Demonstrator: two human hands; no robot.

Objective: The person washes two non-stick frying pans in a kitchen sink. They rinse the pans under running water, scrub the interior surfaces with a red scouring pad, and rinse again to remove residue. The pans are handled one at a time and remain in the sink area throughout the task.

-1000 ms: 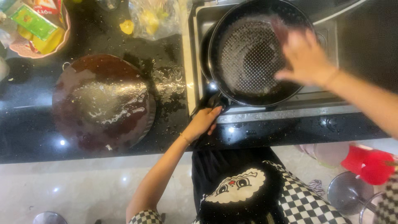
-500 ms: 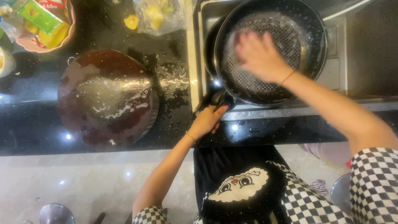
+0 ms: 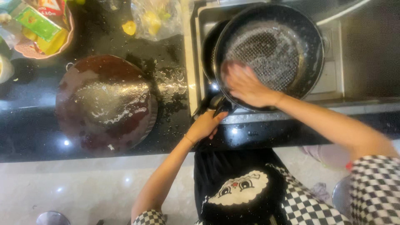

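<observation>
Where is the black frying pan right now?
In the head view, the frying pan sits upper right over the sink, right hand inside it, left hand at its handle, upturned brown bowl to its left.

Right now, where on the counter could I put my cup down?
The dark counter strip in front of the overturned brown pan is bare. The wet patch between that pan and the sink is narrow. The back corner, by the pink bowl and plastic bag, is crowded.

Black counter (image 3: 33,137): overturned brown pan (image 3: 106,104), pink bowl (image 3: 68,31).

A green-and-yellow carton (image 3: 36,23) and red packet (image 3: 51,6) crowd a pink bowl (image 3: 66,35); nearby, a clear bag (image 3: 156,18), apparently holding yellow pieces.
</observation>
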